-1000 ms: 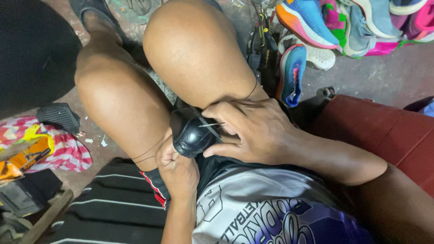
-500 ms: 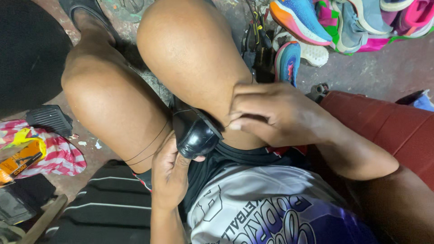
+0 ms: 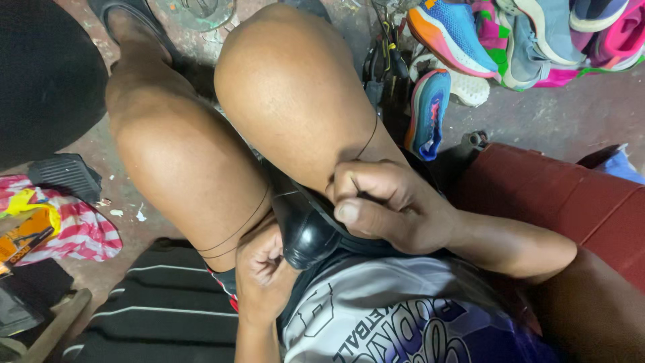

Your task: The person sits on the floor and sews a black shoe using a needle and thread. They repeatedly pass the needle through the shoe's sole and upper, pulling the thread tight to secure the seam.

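A shiny black leather shoe (image 3: 302,232) is wedged between my bare knees, toe towards me. My right hand (image 3: 393,208) rests on its right side, fingers curled and pinched around a thin dark thread (image 3: 368,138) that runs up over my right knee. My left hand (image 3: 262,269) is under the shoe's toe with fingers closed against it. More thin thread (image 3: 232,235) lies looped across my left thigh.
Several bright sports shoes (image 3: 510,40) are piled at the top right, with a blue one (image 3: 428,111) lying nearer. A dark red seat (image 3: 557,202) is to the right. A striped cloth (image 3: 74,228) and a yellow box (image 3: 23,235) lie at left, beside a black ribbed sole (image 3: 64,176).
My right hand has slid from the top of the shoe to its right side, drawing the thread taut over my knee. The shoe has turned and sunk deeper between my knees.
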